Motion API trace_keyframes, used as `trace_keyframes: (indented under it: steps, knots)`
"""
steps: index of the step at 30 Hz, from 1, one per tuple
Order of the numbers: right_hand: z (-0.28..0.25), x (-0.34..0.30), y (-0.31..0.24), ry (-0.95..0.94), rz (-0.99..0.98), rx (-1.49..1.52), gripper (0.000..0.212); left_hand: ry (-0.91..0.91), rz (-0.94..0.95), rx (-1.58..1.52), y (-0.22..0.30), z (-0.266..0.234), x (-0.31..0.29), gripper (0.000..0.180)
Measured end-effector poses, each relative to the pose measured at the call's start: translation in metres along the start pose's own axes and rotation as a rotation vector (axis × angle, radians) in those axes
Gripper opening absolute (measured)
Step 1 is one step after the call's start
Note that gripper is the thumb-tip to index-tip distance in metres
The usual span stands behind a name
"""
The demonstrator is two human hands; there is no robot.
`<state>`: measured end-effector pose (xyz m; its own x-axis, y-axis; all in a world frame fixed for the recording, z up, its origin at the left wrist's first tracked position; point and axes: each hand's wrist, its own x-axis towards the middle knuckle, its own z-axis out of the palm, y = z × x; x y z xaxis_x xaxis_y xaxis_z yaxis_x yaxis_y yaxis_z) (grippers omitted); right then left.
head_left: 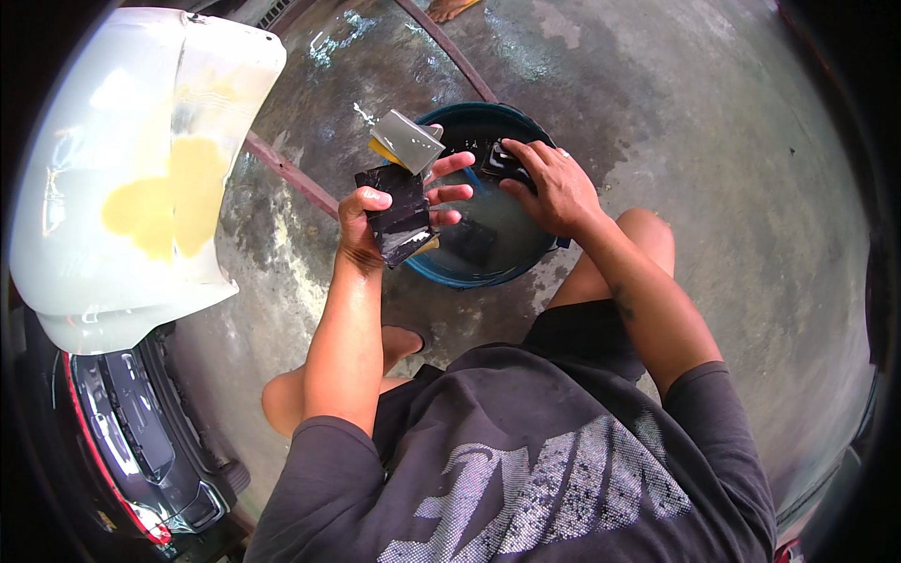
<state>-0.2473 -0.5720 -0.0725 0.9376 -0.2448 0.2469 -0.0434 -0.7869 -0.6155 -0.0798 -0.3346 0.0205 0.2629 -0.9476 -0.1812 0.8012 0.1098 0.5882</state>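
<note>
bucket (466, 281), round and blue, sits on the stained floor in the head view, holding cloudy water. over its left rim, the left hand (360, 221) is half open: the thumb clamps a creased black sheet (395, 211) to the palm while the fingers spread behind it. a curled grey sheet (410, 139) with a yellow underside stands by the fingertips, seemingly caught between fingers; its grip is partly hidden. over the bucket's right side, the right hand (563, 195) curls around a glossy dark piece (507, 161), thumb and fingers closed on its edges. holding everything over the bucket probably lets drips fall back in, and the thumb clamp likely leaves the other fingers free.

left of the bucket is a white body panel (75, 188) with yellowish patches. as for writing, the dark shirt (507, 375), nearest the viewer from the bucket, bears big pale lettering; i can make out no label on the sheets.
</note>
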Motion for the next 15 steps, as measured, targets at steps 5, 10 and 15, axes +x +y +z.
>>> trace_keyframes:
  steps: [5,10,15]
  knots:
    - [0.003,0.001,0.005,0.007,-0.016,0.021,0.059,-0.12,-0.04,-0.086,0.004,-0.013,0.001,0.108]
    - [0.007,0.004,0.007,0.017,-0.047,0.014,0.06,0.18,-0.055,0.015,-0.007,-0.042,0.004,0.1]
    - [0.004,-0.001,0.01,0.015,-0.029,0.018,0.06,0.192,-0.038,0.047,-0.019,-0.027,0.015,0.109]
